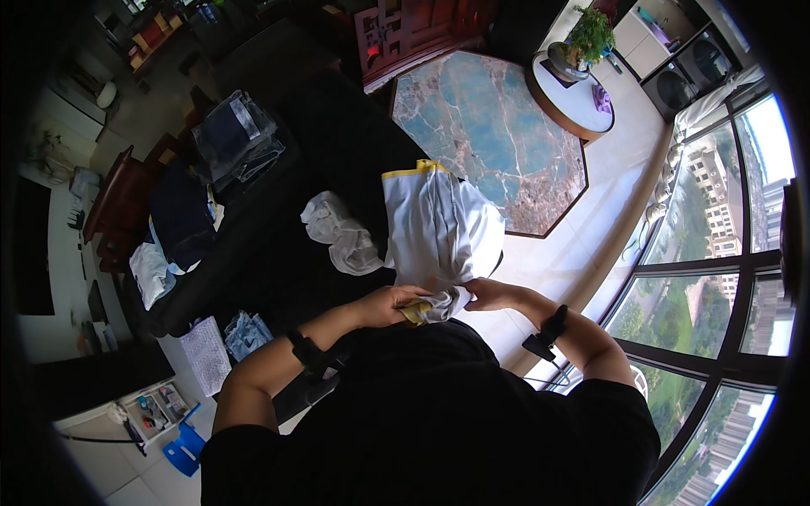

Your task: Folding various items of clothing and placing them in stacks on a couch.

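Both hands hold the near end of a white cloth with yellow edging (424, 228), close in front of my body. My left hand (395, 305) grips the bunched end on its left, where a yellow part shows. On the right of the same bunch, my right hand (490, 295) pinches the white fabric. The rest of the cloth stretches away from me, its yellow-trimmed far edge folded over itself. A crumpled white cloth (342, 237) lies left of it on a black-covered surface (329, 139).
Clear plastic bags with dark contents (231, 136) and dark folded fabric (183, 215) lie at the left. Nearer are a bubble-wrap piece (206, 355) and light-blue fabric (247, 335). A round white table (585, 104) with a potted plant (588, 38) stands at the far right, near tall windows.
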Motion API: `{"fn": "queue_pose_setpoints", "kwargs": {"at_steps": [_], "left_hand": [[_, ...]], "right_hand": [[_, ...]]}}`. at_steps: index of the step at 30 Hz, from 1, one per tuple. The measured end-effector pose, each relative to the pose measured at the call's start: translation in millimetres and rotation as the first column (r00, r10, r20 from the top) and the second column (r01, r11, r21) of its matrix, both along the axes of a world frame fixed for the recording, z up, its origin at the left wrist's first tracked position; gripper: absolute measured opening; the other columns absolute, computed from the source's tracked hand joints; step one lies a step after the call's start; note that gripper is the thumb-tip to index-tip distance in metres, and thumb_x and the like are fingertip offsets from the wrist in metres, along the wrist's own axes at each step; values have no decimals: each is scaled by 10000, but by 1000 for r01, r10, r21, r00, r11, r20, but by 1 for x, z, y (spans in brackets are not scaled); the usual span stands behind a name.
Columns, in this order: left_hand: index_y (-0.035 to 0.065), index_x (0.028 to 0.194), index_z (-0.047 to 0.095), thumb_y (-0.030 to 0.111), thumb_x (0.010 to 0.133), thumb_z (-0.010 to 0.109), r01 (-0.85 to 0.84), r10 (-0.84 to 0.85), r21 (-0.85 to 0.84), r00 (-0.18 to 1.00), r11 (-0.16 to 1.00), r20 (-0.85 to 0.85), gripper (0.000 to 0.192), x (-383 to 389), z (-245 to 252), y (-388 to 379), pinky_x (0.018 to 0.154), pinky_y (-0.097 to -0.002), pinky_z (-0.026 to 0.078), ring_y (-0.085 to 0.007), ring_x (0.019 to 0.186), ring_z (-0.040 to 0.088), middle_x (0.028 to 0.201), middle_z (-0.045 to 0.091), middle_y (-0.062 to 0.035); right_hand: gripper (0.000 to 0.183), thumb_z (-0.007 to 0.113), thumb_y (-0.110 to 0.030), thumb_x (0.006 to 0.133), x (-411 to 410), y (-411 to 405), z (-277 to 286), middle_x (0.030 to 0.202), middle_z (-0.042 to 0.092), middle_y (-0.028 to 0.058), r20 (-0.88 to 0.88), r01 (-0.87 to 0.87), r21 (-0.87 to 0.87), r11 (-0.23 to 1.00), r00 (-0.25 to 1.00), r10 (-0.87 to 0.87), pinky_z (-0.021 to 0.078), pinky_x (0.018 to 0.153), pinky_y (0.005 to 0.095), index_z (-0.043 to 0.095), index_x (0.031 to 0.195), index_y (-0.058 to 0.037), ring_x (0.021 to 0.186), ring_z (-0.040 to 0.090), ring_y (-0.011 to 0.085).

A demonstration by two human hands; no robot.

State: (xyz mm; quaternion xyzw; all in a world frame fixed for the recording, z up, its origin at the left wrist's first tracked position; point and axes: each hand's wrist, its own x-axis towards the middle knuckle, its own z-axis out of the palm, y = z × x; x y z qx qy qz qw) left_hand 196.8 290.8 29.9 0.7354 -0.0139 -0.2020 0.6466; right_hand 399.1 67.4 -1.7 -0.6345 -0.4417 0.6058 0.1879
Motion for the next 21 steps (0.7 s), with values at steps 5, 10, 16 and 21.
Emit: {"fn": "queue_pose_setpoints", "kwargs": {"at_steps": [5, 10, 16, 21], "left_hand": [[59, 1244, 623, 21, 866, 630, -296, 307, 140, 950, 945, -63, 381, 33, -33, 31, 910, -303, 508, -144, 1023, 643, 1130, 685, -81], [123, 1431, 426, 251, 827, 755, -750, 548, 402, 659, 524, 515, 700, 73, 7, 80, 1130, -485, 288, -403, 1403, 257, 1491, 288, -224], [127, 1282, 553, 226, 853, 718, -680, 543, 428, 733, 594, 410, 470, 0, -28, 78, 1095, -469, 337, -347, 1337, 355, 1406, 375, -183], [97, 1166, 638, 158, 880, 696, -708, 743, 342, 668, 618, 38, 298, -94, -71, 49, 892, -347, 500, -219, 1065, 578, 1199, 567, -81]], "right_hand": [[502, 673, -160, 835, 48, 33, -36, 1187, 652, 161, 7, 246, 100, 964, 969, -248, 440, 986, 361, 547, 1293, 4, 1170, 553, 226], [753, 721, -236, 848, 91, 98, -41, 1345, 523, 198, 179, 385, 671, 633, 745, -643, 448, 1003, 389, 323, 1460, -53, 1221, 528, 340], [960, 776, -372, 775, 33, 92, -76, 1519, 315, 172, 721, -333, 425, 842, 687, -93, 297, 1155, 434, 234, 1514, -87, 1406, 322, 338], [682, 622, -203, 861, 11, 51, -137, 1547, 332, 97, 882, -477, 261, 839, 472, -6, 289, 1166, 399, 355, 1482, -112, 1433, 310, 281]]}}
